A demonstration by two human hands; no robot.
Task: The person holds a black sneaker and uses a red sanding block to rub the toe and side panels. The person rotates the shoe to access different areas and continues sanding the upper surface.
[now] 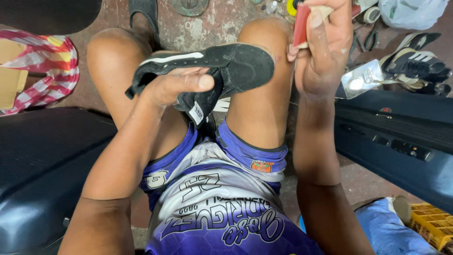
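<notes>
Head view: left hand (177,85), fingers closed on the black shoe (207,71), should brace it firmly on the knee while the right hand (323,52) grips what looks like a red-handled tool (301,23).

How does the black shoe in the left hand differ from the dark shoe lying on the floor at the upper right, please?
The black shoe is held up over the knees by the left hand; the dark shoe on the floor lies untouched among clutter. The held shoe shows a single white line along its side and its tongue hangs down; the floor shoe bears several white stripes. The held one looks larger, being nearer the camera. Both are dark sneakers with white markings.
</notes>
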